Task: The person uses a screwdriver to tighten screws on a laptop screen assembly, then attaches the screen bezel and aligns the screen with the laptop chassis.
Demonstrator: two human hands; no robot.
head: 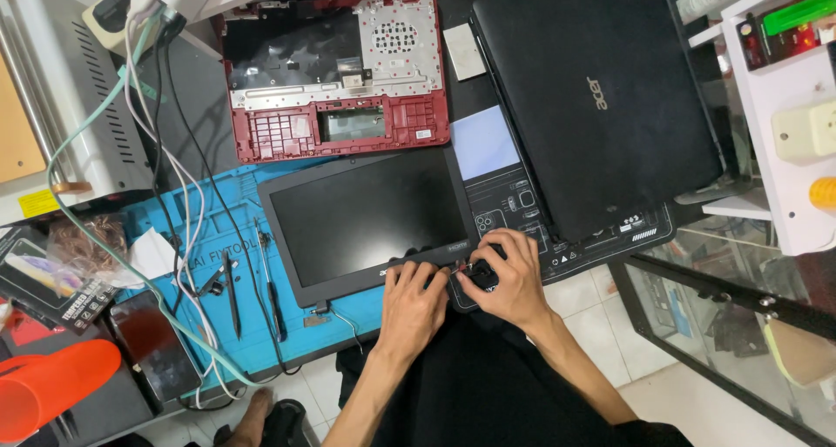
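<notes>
Laptop screen panel (pixel 370 216), lying flat on the blue work mat (pixel 187 225) before a red laptop base (pixel 335 72).

Left hand (pixel 411 303) presses flat, fingers spread, on the panel's lower bezel; right hand (pixel 505 277) curls over the lower right corner, pinching a small part too small to identify. Closed black laptop (pixel 601 90) lies just beside.

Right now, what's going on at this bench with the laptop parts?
A person works with both bare hands at the lower right corner of a detached black laptop screen panel lying on a blue work mat. The left hand rests on the panel's bottom edge; the right hand pinches something small there, too small to identify. A red laptop base shell and a closed black laptop lie beyond.
</notes>
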